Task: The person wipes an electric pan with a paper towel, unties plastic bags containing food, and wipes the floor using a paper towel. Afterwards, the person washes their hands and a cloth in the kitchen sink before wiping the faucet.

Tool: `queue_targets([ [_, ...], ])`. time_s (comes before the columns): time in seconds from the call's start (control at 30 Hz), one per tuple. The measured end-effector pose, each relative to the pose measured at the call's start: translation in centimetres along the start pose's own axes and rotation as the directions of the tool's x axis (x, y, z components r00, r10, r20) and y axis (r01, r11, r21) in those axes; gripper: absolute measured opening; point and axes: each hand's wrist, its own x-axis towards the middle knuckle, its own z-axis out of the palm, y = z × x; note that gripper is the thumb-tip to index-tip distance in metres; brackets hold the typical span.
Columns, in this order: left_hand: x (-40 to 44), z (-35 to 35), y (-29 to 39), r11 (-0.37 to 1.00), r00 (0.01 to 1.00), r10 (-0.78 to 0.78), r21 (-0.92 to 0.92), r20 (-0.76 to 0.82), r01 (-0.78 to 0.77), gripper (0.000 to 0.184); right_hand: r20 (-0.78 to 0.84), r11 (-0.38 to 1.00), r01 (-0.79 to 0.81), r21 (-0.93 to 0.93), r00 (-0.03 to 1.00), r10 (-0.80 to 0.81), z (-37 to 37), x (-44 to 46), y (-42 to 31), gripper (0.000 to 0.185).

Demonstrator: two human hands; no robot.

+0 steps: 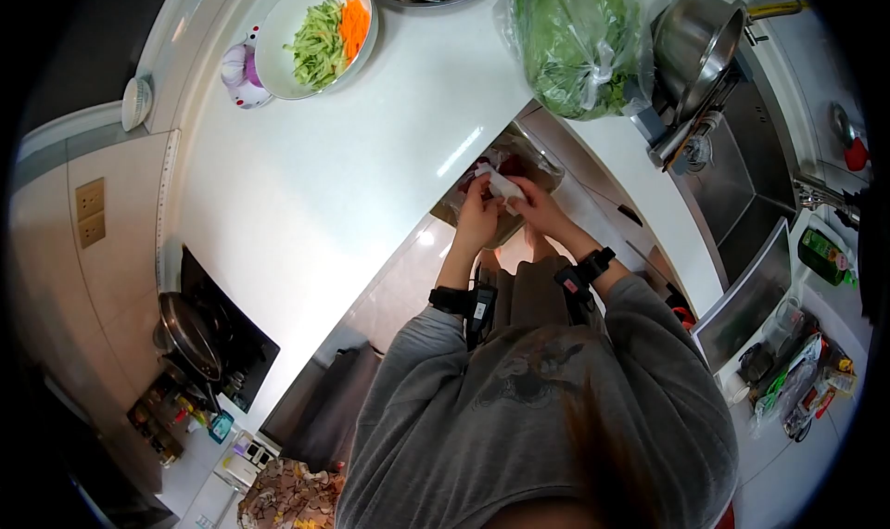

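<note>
Both of my hands meet below the counter corner. My left hand [477, 212] and my right hand [540, 206] have their fingers closed on a small white object [502, 188], whose kind I cannot make out. Just beneath them is a bin-like container [540, 158] with a clear, shiny lining and dark reddish scraps inside; its lower part is hidden by my hands. On the counter, a white bowl [277, 54] holds shredded green vegetable [318, 45] and carrot strips [353, 28].
Beside the bowl, a spotted dish [248, 95] carries garlic [234, 65]. A bag of leafy greens [579, 47] sits near the counter corner [464, 93]. To the right are a steel bowl [693, 49] and the sink [742, 158]; a pan [190, 334] rests on the stove at left.
</note>
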Motion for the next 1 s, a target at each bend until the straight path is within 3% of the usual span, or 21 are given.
queue_targets([
  [0.03, -0.1, 0.0, 0.8, 0.998, 0.999, -0.051, -0.022, -0.006, 0.051, 0.039, -0.008, 0.992, -0.113, 0.064, 0.994, 0.113, -0.2, 0.1, 0.6, 0.042],
  [0.07, 0.0, -0.1, 0.6, 0.998, 0.999, -0.051, -0.023, -0.005, 0.051, 0.039, -0.009, 0.991, -0.113, 0.064, 0.993, 0.114, -0.5, 0.0, 1.2, 0.042],
  [0.13, 0.3, -0.6, -0.5, 0.929, 0.994, -0.087, -0.364, -0.059, 0.060, 0.035, -0.125, 0.947, -0.268, 0.174, 0.948, 0.291, -0.7, -0.1, 0.6, 0.040],
  [0.17, 0.3, -0.9, -1.0, 0.929, 0.994, -0.088, -0.364, -0.059, 0.060, 0.035, -0.125, 0.947, -0.269, 0.174, 0.948, 0.292, -0.7, -0.1, 0.2, 0.040],
  [0.23, 0.3, -1.3, -1.5, 0.990, 0.990, -0.018, -0.138, -0.143, -0.002, 0.030, -0.198, 0.842, -0.371, 0.392, 0.859, 0.471, -0.6, -0.3, -0.5, 0.039],
  [0.27, 0.2, -1.2, -1.7, 0.990, 0.990, -0.017, -0.138, -0.140, -0.002, 0.030, -0.201, 0.842, -0.370, 0.392, 0.859, 0.471, -0.8, -0.2, 0.1, 0.039],
  [0.33, 0.0, -0.9, -1.5, 0.971, 0.975, -0.045, -0.237, -0.217, -0.008, 0.024, -0.109, 0.729, -0.320, 0.605, 0.874, 0.474, -1.2, -0.1, 1.1, 0.035],
  [0.47, 0.0, -0.7, -1.5, 0.956, 0.976, -0.063, -0.295, -0.209, -0.002, 0.020, -0.076, 0.730, -0.279, 0.624, 0.908, 0.412, -1.2, -0.6, 0.9, 0.032],
  [0.53, 0.0, -0.7, -1.0, 0.922, 0.968, -0.133, -0.384, -0.212, 0.043, 0.020, -0.054, 0.813, -0.274, 0.514, 0.935, 0.350, -1.3, -0.9, 0.4, 0.030],
  [0.63, 0.8, -1.1, -3.6, 0.974, 0.966, -0.038, -0.225, -0.257, -0.022, 0.024, -0.045, 0.814, -0.307, 0.494, 0.926, 0.376, -1.3, -1.2, -0.4, 0.030],
  [0.77, 1.6, -0.4, -3.9, 0.950, 0.936, -0.083, -0.312, -0.342, -0.030, 0.026, -0.067, 0.815, -0.283, 0.507, 0.929, 0.364, -1.3, -1.4, 0.0, 0.031],
  [0.83, 0.6, -0.4, -0.9, 0.863, 0.971, -0.239, -0.463, -0.023, 0.202, 0.025, -0.047, 0.890, -0.244, 0.385, 0.958, 0.283, -1.3, -1.4, 0.5, 0.031],
  [0.87, 0.6, -0.3, -1.0, 0.864, 0.971, -0.238, -0.460, -0.018, 0.203, 0.025, -0.053, 0.890, -0.241, 0.386, 0.958, 0.282, -1.3, -1.3, 0.6, 0.031],
  [0.93, 0.3, 0.0, -1.2, 0.984, 0.999, 0.010, -0.180, 0.053, 0.000, 0.025, -0.178, 0.858, -0.395, 0.328, 0.866, 0.466, -0.9, -1.2, 0.5, 0.035],
  [0.97, 0.0, 0.1, -1.4, 0.984, 0.998, 0.011, -0.177, 0.056, -0.001, 0.025, -0.181, 0.859, -0.392, 0.331, 0.867, 0.465, -0.6, -1.3, 0.5, 0.035],
  [1.0, -0.5, 0.4, -1.1, 0.969, 0.975, 0.223, 0.105, 0.013, -0.223, 0.025, -0.231, 0.854, -0.366, 0.370, 0.854, 0.466, -0.2, -1.4, 0.0, 0.036],
])
